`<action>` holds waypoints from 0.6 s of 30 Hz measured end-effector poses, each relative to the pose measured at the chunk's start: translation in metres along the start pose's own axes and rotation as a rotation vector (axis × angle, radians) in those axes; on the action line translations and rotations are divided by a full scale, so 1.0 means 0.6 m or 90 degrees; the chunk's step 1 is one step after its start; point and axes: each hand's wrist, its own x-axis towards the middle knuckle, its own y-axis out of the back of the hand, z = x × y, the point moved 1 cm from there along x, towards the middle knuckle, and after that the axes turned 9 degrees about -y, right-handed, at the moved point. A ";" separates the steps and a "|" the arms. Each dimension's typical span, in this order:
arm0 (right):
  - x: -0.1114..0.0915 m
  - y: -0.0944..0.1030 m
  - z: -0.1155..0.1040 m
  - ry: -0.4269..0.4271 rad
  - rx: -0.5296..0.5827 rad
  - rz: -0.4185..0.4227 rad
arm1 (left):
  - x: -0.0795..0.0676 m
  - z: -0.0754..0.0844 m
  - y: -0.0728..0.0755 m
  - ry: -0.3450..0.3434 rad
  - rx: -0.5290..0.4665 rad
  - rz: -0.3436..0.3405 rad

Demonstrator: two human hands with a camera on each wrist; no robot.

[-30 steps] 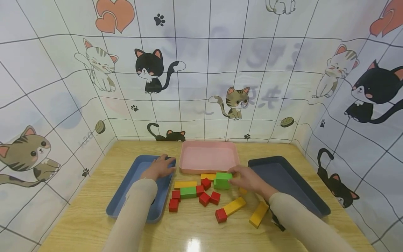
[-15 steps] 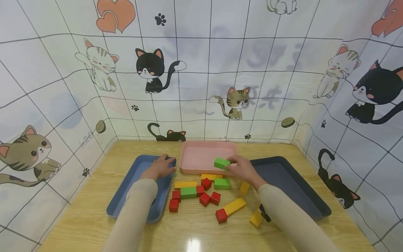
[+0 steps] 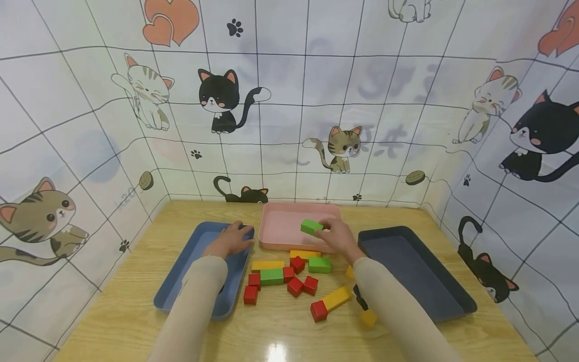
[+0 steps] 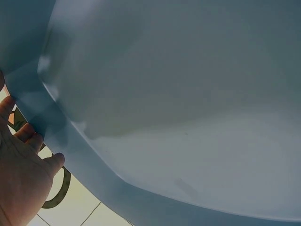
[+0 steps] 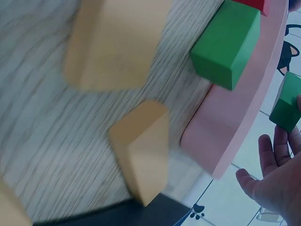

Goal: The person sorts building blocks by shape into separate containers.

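Observation:
In the head view my right hand pinches a green block above the pink tray. The right wrist view shows this green block at the fingertips, off the table. My left hand rests at the far right corner of the blue tray. In the left wrist view, the fingertips of the left hand touch the tray's rim. Another green block lies in front of the pink tray, and one more green block sits between red blocks.
Several red blocks and several yellow blocks lie across the middle of the wooden table. A dark tray stands at the right. Behind the table hangs a cat-patterned sheet. The right sleeve partly hides yellow blocks.
My right hand has lifted the green block from beside another green block and carried it back and left over the pink tray. The left hand stays at the blue tray.

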 end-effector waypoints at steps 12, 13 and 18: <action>0.024 -0.041 -0.030 -0.059 0.009 -0.013 | 0.001 0.001 -0.001 -0.002 -0.006 0.002; 0.025 -0.045 -0.033 -0.069 0.015 -0.016 | 0.001 0.001 -0.001 -0.002 -0.005 0.001; 0.030 -0.063 -0.043 -0.077 0.033 -0.021 | 0.000 0.000 -0.001 -0.003 -0.009 0.001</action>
